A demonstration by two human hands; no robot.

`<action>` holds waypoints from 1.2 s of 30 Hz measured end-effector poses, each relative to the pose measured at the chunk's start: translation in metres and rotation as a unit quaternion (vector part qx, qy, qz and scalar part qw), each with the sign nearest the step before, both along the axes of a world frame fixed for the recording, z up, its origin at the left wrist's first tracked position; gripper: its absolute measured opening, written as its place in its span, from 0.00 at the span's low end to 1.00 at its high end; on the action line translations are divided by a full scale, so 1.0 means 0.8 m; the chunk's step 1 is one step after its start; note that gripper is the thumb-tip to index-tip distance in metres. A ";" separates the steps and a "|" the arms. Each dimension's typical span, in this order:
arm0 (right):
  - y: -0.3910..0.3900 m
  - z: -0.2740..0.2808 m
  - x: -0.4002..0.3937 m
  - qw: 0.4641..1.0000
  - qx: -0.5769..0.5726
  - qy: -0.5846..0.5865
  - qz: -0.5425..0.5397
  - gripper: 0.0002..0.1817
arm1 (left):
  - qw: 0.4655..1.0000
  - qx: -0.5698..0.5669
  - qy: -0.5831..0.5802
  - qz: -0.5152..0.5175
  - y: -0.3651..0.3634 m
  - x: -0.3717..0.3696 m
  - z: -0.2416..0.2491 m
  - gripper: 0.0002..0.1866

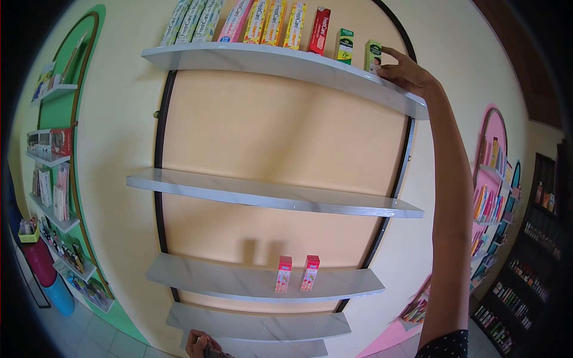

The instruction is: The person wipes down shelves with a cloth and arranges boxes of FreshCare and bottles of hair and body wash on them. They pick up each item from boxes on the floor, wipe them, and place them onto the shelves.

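Note:
At the right end of the top shelf, my right hand grips a small light-green box between thumb and fingers. The box stands upright on the shelf. Left of it is a green and yellow box, then a red FreshCare box. Yellow FreshCare boxes, a pink one and pale green ones fill the left part of that row. My left hand is low by the bottom shelves, its fingers curled; whatever they may hold is hidden.
A middle shelf crosses below the top one. Two small pink boxes stand on the lower shelf. Stocked wall shelves line the left side; on the right are a pink-backed display and a dark rack.

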State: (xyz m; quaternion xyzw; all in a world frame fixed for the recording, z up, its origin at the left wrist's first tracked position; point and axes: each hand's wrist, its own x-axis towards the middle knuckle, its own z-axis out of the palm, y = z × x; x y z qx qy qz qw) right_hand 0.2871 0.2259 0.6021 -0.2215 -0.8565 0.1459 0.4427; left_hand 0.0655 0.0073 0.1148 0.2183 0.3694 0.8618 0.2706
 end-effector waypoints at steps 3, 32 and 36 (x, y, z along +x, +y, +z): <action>0.006 0.007 -0.009 1.000 -0.011 -0.018 -0.015 0.39 | 1.000 -0.011 -0.002 -0.014 -0.001 0.000 0.001 0.10; 0.008 0.011 0.004 0.999 0.011 -0.034 -0.018 0.33 | 0.999 0.009 0.022 -0.027 0.000 -0.001 -0.004 0.12; -0.029 -0.069 0.023 0.940 0.236 0.247 0.002 0.23 | 0.999 -0.019 0.029 -0.027 -0.006 -0.007 -0.019 0.13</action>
